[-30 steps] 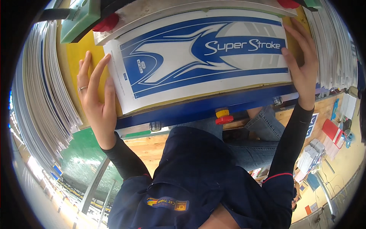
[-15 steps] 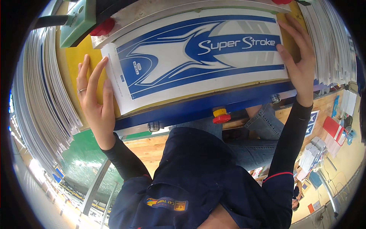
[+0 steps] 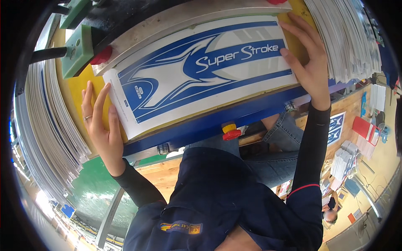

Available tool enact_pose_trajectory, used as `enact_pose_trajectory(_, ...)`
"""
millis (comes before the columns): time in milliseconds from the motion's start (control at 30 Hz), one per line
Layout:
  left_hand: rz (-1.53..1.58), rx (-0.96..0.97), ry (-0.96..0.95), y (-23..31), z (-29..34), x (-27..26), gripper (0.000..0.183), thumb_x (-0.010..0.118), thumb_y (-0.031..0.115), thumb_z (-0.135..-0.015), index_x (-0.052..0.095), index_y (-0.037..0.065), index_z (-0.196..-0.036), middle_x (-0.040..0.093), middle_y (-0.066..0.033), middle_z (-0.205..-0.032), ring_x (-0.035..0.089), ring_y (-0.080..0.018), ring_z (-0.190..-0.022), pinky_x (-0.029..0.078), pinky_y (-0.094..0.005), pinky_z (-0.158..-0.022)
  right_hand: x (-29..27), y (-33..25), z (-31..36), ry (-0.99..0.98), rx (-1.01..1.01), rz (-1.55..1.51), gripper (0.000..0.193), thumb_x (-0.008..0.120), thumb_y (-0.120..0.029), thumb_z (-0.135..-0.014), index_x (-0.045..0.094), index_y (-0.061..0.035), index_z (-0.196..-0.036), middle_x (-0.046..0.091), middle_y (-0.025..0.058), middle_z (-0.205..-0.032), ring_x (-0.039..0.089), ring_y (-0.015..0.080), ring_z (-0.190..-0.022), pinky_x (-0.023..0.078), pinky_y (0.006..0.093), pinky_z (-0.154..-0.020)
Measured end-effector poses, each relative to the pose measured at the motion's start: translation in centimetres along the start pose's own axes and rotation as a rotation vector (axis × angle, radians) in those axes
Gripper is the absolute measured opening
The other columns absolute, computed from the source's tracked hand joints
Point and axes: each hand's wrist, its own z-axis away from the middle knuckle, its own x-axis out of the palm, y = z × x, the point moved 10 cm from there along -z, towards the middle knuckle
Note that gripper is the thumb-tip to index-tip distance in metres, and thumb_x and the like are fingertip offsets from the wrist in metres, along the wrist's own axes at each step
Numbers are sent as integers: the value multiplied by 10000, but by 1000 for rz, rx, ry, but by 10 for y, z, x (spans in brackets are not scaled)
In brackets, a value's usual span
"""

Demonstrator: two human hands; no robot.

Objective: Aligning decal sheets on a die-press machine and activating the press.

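Observation:
A printed sheet (image 3: 167,95) with a blue-and-white design lies flat on the yellow bed (image 3: 79,76) of a machine. My left hand (image 3: 103,129) is at the sheet's left end, palm down, fingers stretched out and the thumb by its edge; a ring is on one finger. At the opposite end my right hand (image 3: 309,62) lies with fingers spread, its thumb and fingertips touching the right edge. Neither hand grips anything. Along the sheet's far edge runs a pale metal bar (image 3: 184,21).
Stacks of sheets flank the bed, one on the left (image 3: 58,113) and one on the right (image 3: 341,39). Green clamp blocks (image 3: 77,51) with a protruding bolt stand at the far left. On the blue front edge sits a red-and-yellow button (image 3: 231,132). Another person (image 3: 331,211) is at lower right.
The whole view has shifted and tilted, so sheet, bar and hands appear turned and further left. Both hands stay at the sheet's ends with much the same finger pose.

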Motion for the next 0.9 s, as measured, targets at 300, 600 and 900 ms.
enact_pose_trajectory(300, -20, 2, -10, -2, 1, 1, 405, 504, 208, -1026, 642, 134, -1399, 447, -126, -1597, 327, -331, -1524, 229, -486, -1250, -1, 1, 2, 43, -13, -1, 461, 768, -291, -843, 709, -197, -1291, 594, 103, -1455, 556, 333, -1325, 422, 449, -1124)
enact_pose_trajectory(600, -17, -1, -7, -1, -1, 2, 403, 512, 211, -1021, 647, 134, -1392, 447, -130, -1596, 331, -331, -1522, 237, -482, -1248, -3, 7, 4, 68, -18, -9, 383, 668, -307, -930, 712, -174, -1286, 600, 128, -1444, 562, 350, -1314, 427, 431, -1106)
enact_pose_trajectory(900, 28, -2, 35, 3, -2, -5, 387, 610, 130, -944, 692, 133, -1323, 495, -162, -1545, 390, -394, -1473, 267, -480, -1214, 0, 4, 0, 50, -22, 2, 376, 606, -205, -947, 700, -147, -1307, 595, 148, -1447, 558, 358, -1325, 407, 430, -1136)
